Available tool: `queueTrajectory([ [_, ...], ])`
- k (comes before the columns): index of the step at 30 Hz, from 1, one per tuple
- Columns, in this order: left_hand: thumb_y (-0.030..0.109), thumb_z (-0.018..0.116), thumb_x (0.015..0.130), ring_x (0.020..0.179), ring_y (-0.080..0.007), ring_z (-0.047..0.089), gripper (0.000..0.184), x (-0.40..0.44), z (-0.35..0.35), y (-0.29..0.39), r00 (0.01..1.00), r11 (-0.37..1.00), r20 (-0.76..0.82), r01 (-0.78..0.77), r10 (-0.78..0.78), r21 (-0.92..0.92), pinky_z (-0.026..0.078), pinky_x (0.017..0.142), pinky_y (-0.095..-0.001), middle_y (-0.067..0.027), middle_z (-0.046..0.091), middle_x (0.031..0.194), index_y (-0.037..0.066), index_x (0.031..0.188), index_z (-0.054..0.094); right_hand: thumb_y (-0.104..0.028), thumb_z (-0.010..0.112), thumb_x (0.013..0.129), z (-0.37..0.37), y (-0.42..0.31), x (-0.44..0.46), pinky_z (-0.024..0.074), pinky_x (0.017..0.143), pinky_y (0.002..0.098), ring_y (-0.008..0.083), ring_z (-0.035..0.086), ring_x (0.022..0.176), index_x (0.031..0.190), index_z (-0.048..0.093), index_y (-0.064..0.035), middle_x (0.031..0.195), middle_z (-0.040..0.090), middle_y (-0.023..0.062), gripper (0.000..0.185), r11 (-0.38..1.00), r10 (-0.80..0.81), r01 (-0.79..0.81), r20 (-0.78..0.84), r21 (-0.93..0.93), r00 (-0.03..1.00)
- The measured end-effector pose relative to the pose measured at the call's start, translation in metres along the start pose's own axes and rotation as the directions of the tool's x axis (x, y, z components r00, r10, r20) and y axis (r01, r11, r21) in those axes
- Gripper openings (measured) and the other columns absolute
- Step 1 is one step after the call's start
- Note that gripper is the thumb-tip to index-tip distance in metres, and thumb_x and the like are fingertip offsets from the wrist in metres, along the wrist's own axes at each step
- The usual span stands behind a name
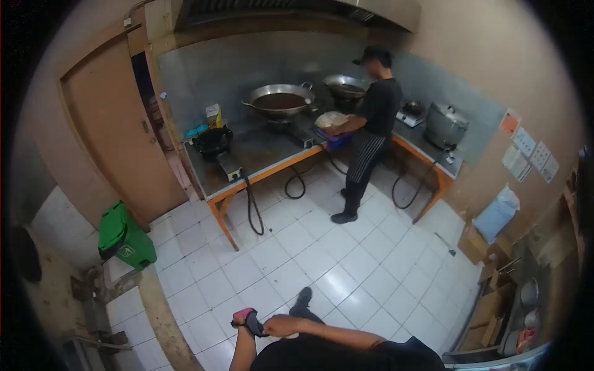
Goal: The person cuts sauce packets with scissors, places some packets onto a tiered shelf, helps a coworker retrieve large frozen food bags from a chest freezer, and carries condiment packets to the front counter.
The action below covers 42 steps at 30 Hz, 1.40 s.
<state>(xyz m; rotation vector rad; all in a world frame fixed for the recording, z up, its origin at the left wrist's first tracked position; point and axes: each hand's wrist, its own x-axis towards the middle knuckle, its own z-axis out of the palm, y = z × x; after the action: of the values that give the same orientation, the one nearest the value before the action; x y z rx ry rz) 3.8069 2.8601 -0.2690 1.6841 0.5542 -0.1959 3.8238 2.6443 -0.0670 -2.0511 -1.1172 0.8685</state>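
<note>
At the bottom, my left hand (243,320) is raised and closed around a small pink and dark grey cloth-like item (252,321), which covers most of its fingers. My right hand (280,326) reaches across from the right, its fingers closed on the grey end of the same item. Both hands are close together in front of my dark clothing, above the white tiled floor (247,278). What exactly the item is cannot be made out.
A co-worker (377,105) in black stands at the metal counter (247,164), handling a pale bulky thing (331,119) over a purple container (337,142). Large woks (281,102), a lidded pot (445,125), hanging hoses (250,210), a green bin (127,238) and cardboard boxes (473,244) surround the floor.
</note>
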Motion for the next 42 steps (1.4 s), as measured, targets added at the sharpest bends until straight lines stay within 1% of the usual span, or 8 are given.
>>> queueTrajectory([
  [5,0.041,0.050,0.095,0.112,-0.0225,0.061,0.047,0.056,0.011,0.102,0.980,0.716,0.187,0.080,0.072,-0.693,0.052,0.089,-0.0411,-0.0122,0.062,0.123,0.007,0.126,0.060,-0.041,0.057,0.100,-0.113,0.035,0.029,0.0490,0.070,0.0379,0.0275,0.062,0.068,0.086,0.065,-0.0016,0.070,0.064,0.0094,0.043,0.902,-0.228,0.224,-0.033,0.369,0.973],
  [7,0.040,0.049,0.096,0.117,-0.0232,0.060,0.049,0.080,0.034,0.157,0.919,0.543,0.310,0.136,0.243,-0.829,0.052,0.092,-0.0418,-0.0139,0.061,0.128,0.006,0.130,0.058,-0.039,0.060,0.099,-0.183,0.042,0.038,0.0496,0.080,0.0373,0.0273,0.063,0.083,0.094,0.066,-0.0023,0.085,0.067,0.0090,0.038,0.923,-0.260,0.270,-0.073,0.276,0.963],
  [10,0.040,0.046,0.098,0.123,-0.0244,0.058,0.052,0.121,0.080,0.227,0.818,0.453,0.443,0.259,0.366,-0.853,0.050,0.097,-0.0428,-0.0156,0.058,0.134,0.006,0.136,0.055,-0.037,0.063,0.096,-0.251,0.047,0.033,0.0427,0.100,0.0413,0.0319,0.052,0.121,0.117,0.062,-0.0072,0.126,0.057,0.0135,0.037,0.943,-0.311,0.326,-0.534,-0.070,0.786],
  [15,0.045,0.042,0.100,0.130,-0.0270,0.052,0.056,0.171,0.195,0.271,0.780,0.444,0.578,0.442,0.240,-0.780,0.044,0.104,-0.0447,-0.0155,0.051,0.142,0.009,0.143,0.046,-0.049,0.052,0.098,-0.281,0.100,0.035,0.0189,0.120,0.0535,0.0441,0.027,0.145,0.145,0.044,-0.0085,0.152,0.040,0.0204,0.063,0.972,-0.087,-0.098,-0.714,-0.213,0.695],
  [24,0.055,0.033,0.103,0.142,-0.0318,0.040,0.066,0.232,0.336,0.250,0.532,0.392,0.843,0.762,0.075,-0.515,0.033,0.117,-0.0482,-0.0154,0.038,0.155,0.016,0.156,0.029,-0.045,0.044,0.103,-0.269,0.215,-0.035,0.0117,0.122,0.0527,0.0432,0.017,0.150,0.156,0.030,-0.0110,0.161,0.026,0.0196,0.065,0.963,0.246,-0.002,-0.882,0.268,0.402],
  [27,0.051,0.031,0.105,0.141,-0.0303,0.042,0.061,0.171,0.343,0.382,0.462,0.632,0.863,0.736,-0.207,-0.243,0.034,0.116,-0.0488,-0.0140,0.041,0.154,0.016,0.154,0.032,-0.043,0.044,0.103,-0.286,0.197,-0.072,0.0097,0.121,0.0570,0.0450,0.016,0.150,0.157,0.029,-0.0126,0.161,0.027,0.0187,0.064,0.957,0.256,-0.208,-0.928,0.203,0.270],
  [34,0.043,0.028,0.105,0.138,-0.0335,0.044,0.055,0.198,0.418,0.333,0.077,0.632,0.960,0.766,-0.269,0.116,0.034,0.115,-0.0526,-0.0178,0.045,0.149,0.011,0.147,0.042,-0.049,0.040,0.102,-0.274,0.244,-0.088,0.0121,0.115,0.0669,0.0438,0.022,0.147,0.152,0.039,-0.0126,0.159,0.033,0.0160,0.062,0.584,0.459,-0.769,-0.887,0.259,0.050],
  [42,0.035,0.031,0.105,0.131,-0.0335,0.049,0.048,0.230,0.472,0.272,-0.077,0.648,0.840,0.600,-0.538,0.470,0.039,0.111,-0.0509,-0.0189,0.052,0.140,0.007,0.139,0.048,-0.052,0.026,0.106,-0.244,0.241,-0.083,0.0034,0.121,0.0609,0.0295,0.005,0.155,0.150,0.037,-0.0011,0.166,0.017,0.0119,0.069,0.435,0.635,-0.742,-0.758,0.510,-0.148],
])
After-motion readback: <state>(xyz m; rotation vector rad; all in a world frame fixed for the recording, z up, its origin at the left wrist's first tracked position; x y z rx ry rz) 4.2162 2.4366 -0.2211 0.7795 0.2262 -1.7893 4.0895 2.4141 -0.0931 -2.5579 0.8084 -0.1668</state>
